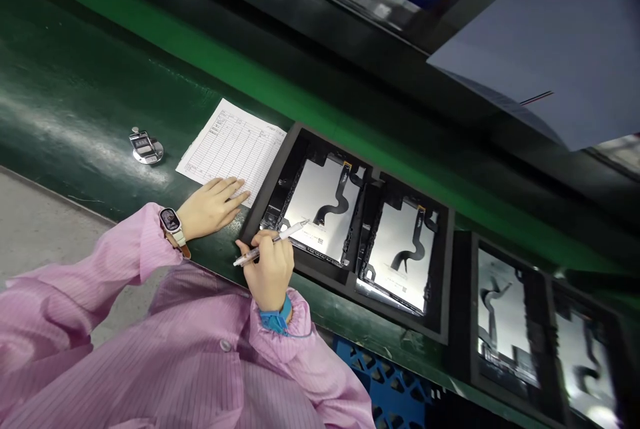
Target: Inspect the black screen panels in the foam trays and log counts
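My left hand (213, 207) lies with its fingers stretched out, the tips over the lower edge of a printed form (235, 149) ruled into a table. In my right hand (270, 269) is a white pen (294, 229), gripped near its middle and slanting up to the right. The pen's right end appears over the near left corner of a screen panel (320, 199) with a black wavy ribbon cable. That panel sits in a black foam tray (345, 287). Beside it in the same tray lies a second screen panel (400, 242) with a similar cable.
On the green bench (65, 109) to the left stands a small metal tally counter (146, 147). Another black tray (475, 322) with two panels is at the right. A blue crate (395, 382) sits below the bench edge. White paper sheets (550, 42) hang at upper right.
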The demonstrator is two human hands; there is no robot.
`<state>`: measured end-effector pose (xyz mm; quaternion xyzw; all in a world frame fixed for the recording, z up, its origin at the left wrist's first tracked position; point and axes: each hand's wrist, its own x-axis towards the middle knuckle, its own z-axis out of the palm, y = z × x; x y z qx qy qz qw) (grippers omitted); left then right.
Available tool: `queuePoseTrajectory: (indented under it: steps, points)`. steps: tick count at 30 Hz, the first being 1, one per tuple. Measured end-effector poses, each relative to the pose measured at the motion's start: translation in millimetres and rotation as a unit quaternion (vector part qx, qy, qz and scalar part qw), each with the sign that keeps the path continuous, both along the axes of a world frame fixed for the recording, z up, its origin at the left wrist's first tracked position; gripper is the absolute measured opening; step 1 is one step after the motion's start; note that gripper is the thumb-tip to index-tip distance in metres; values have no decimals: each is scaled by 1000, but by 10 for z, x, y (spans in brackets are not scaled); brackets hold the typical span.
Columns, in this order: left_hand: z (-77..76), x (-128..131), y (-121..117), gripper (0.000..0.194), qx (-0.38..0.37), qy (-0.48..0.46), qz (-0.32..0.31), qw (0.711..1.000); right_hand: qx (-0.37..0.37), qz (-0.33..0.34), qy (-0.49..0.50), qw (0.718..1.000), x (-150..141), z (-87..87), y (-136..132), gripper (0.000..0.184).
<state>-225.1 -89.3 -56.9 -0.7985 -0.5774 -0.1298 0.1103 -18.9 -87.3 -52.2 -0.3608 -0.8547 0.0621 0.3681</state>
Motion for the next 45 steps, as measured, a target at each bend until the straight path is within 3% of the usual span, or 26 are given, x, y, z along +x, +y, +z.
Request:
queuePoseTrajectory:
  steps: [5,8,12,14,17,20,25,29,35,45]
  points:
    - [-12,-2,6,37,-2,-18,4,1000,-42,12,17,999,31,195,50,16]
    - [-38,-28,7,36,-16,-86,26,996,-49,9,-21,999,-44,373,196,28]
    - [-57,-115,15,38,-15,-165,108,980,-56,34,-166,984,-315,568,485,26]
    - [-56,-158,18,43,8,-174,165,971,-104,63,-161,979,-465,600,638,27]
    - [-52,-170,19,44,27,-181,227,956,-189,112,-66,973,-618,541,828,27]
    - [-44,-126,17,52,17,-179,248,952,-233,130,8,964,-667,401,919,18]
    - [-29,-66,28,64,-29,-159,242,957,-318,103,162,928,-657,212,905,30]
    - [-3,-46,31,66,-50,-128,257,957,-358,79,258,894,-656,183,897,29]
    - [43,10,10,66,-70,-130,274,950,-398,15,299,867,-656,230,850,14]
    - [21,31,-6,67,-74,-133,283,947,-406,-41,241,880,-599,211,768,32]
